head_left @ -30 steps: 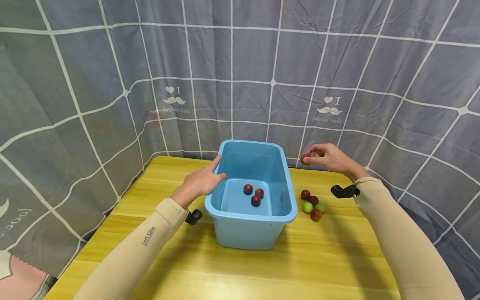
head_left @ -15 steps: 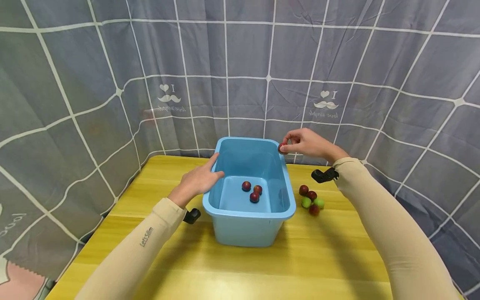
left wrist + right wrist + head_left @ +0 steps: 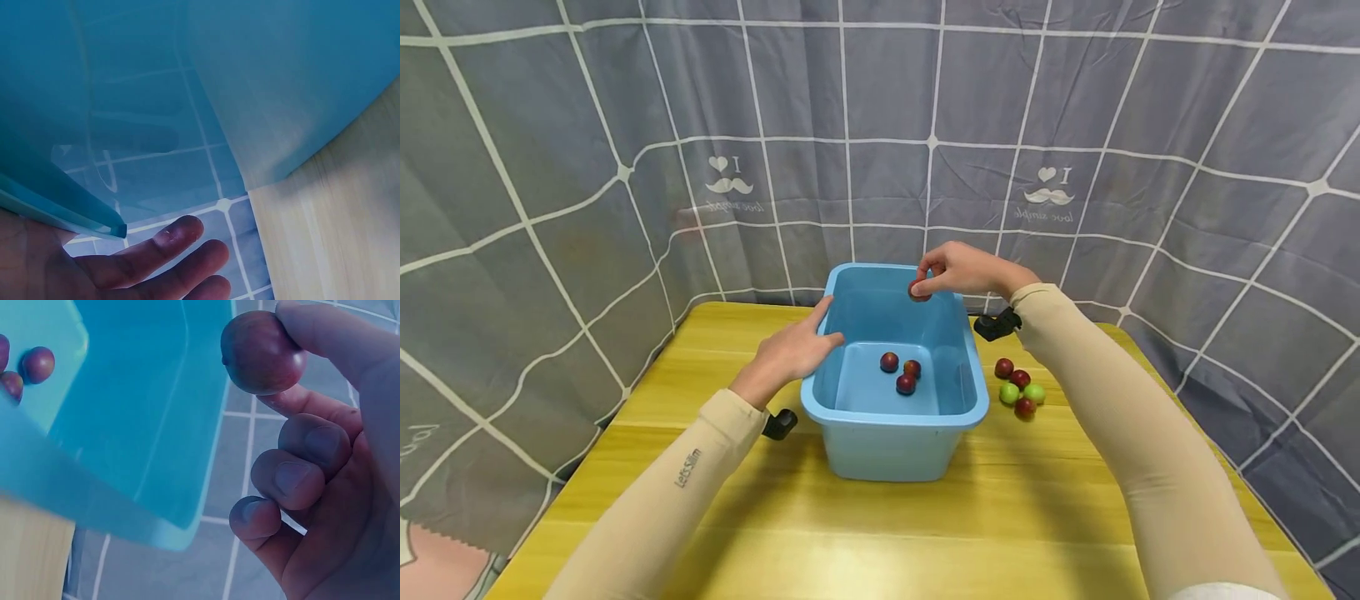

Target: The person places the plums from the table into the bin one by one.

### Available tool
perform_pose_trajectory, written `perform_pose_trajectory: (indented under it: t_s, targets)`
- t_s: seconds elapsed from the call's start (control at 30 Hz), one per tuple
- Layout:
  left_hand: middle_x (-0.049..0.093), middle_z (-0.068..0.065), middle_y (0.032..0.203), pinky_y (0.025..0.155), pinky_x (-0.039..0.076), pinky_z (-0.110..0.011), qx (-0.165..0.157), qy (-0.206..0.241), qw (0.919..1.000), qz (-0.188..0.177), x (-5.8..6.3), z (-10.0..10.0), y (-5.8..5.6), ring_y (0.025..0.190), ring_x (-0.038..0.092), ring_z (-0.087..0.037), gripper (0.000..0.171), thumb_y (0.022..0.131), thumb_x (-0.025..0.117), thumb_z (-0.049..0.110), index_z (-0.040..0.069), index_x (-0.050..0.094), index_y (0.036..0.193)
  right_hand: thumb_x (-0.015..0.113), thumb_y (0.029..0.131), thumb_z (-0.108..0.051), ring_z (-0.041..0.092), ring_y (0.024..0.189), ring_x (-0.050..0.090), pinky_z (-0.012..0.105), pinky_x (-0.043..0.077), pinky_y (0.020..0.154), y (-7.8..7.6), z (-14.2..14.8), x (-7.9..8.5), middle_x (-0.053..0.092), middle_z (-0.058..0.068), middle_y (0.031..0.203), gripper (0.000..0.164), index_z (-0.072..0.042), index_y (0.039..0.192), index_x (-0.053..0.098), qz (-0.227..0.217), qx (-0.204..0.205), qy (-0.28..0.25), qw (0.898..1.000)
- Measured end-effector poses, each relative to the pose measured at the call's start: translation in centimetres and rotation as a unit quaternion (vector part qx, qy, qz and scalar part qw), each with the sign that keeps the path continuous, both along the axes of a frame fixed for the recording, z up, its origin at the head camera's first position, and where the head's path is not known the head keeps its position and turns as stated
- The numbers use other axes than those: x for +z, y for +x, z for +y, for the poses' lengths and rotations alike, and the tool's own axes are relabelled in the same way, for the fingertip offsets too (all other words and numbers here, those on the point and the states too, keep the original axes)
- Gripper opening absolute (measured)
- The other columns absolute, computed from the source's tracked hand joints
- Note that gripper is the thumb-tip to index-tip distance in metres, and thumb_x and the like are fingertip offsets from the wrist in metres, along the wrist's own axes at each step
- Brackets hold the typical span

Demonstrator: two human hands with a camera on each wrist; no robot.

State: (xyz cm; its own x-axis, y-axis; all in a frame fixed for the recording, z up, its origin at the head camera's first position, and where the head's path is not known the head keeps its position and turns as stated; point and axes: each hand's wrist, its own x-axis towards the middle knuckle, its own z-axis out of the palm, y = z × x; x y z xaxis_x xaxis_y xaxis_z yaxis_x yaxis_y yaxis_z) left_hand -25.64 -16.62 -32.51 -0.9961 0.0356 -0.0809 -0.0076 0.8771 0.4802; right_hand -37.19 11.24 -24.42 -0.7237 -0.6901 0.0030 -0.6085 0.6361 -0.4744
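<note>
In the head view my right hand point(image 3: 966, 268) pinches a dark red plum point(image 3: 918, 290) between thumb and index finger, above the far right part of a blue plastic bin point(image 3: 895, 421). The right wrist view shows this held plum point(image 3: 262, 353) closely, with the other fingers curled below it. My left hand point(image 3: 790, 352) rests over the bin's left rim, thumb on the inner side. Its fingers point(image 3: 187, 269) extend loosely outside the wall. On the bin's floor lie three red plums point(image 3: 906, 383), close together.
Right of the bin, a small cluster of red plums point(image 3: 1025, 408) and green plums point(image 3: 1033, 393) lies on the yellow wood-grain table point(image 3: 850, 533). A grey curtain point(image 3: 887, 100) with white grid lines hangs behind and at both sides.
My right hand has carried the pinched plum leftward, from above the table right of the bin to over the bin. The left hand keeps its place on the rim.
</note>
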Motion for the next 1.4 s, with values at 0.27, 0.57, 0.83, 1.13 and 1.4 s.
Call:
perform_pose_trajectory:
  t_s: [0.27, 0.57, 0.83, 1.13, 1.4]
  targets:
    - [0.036, -0.013, 0.162, 0.076, 0.05, -0.048, -0.003, -0.002, 1.0, 0.002, 0.0, 0.1, 0.0, 0.129, 0.055, -0.042, 0.078, 0.098, 0.039, 0.058, 0.037, 0.001, 0.163, 0.072, 0.093, -0.039, 0.016, 0.067, 0.047, 0.031, 0.037, 0.064, -1.1, -2.4, -1.3, 0.061, 0.002, 0.072, 0.022, -0.017, 0.095, 0.073, -0.021, 0.024, 0.069, 0.997]
    - [0.036, -0.012, 0.162, 0.079, 0.05, -0.05, 0.002, -0.008, 1.0, -0.001, 0.0, -0.1, 0.1, 0.129, 0.055, -0.042, 0.077, 0.099, 0.038, 0.058, 0.038, 0.0, 0.162, 0.072, 0.093, -0.037, 0.013, 0.055, 0.04, 0.028, 0.037, 0.056, -1.5, -4.8, -1.8, 0.057, 0.001, 0.073, 0.022, -0.016, 0.098, 0.071, -0.079, 0.025, 0.105, 0.991]
    - [0.04, -0.013, 0.159, 0.074, 0.049, -0.046, -0.001, -0.008, 1.0, -0.002, 0.0, 0.1, -0.1, 0.123, 0.058, -0.04, 0.077, 0.098, 0.039, 0.058, 0.038, 0.001, 0.163, 0.071, 0.094, -0.037, 0.014, 0.051, 0.039, 0.027, 0.039, 0.054, -1.7, -5.7, -2.8, 0.063, 0.002, 0.079, 0.02, -0.018, 0.1, 0.072, -0.104, 0.023, 0.142, 0.984]
    - [0.041, -0.013, 0.159, 0.073, 0.049, -0.044, 0.001, -0.003, 1.0, -0.001, 0.1, 0.0, 0.0, 0.121, 0.059, -0.039, 0.077, 0.099, 0.039, 0.057, 0.037, 0.001, 0.163, 0.07, 0.095, -0.037, 0.014, 0.054, 0.04, 0.028, 0.038, 0.058, -1.5, -6.8, -3.8, 0.069, 0.001, 0.092, 0.02, -0.02, 0.105, 0.073, -0.124, 0.031, 0.174, 0.977]
    - [0.043, -0.014, 0.157, 0.069, 0.048, -0.042, 0.001, -0.003, 1.0, 0.002, 0.0, 0.0, -0.1, 0.116, 0.061, -0.037, 0.077, 0.098, 0.039, 0.057, 0.037, 0.002, 0.163, 0.069, 0.096, -0.037, 0.013, 0.057, 0.04, 0.032, 0.04, 0.061, -1.5, -7.2, -4.1, 0.06, -0.002, 0.078, 0.021, -0.02, 0.107, 0.074, -0.13, 0.045, 0.187, 0.973]
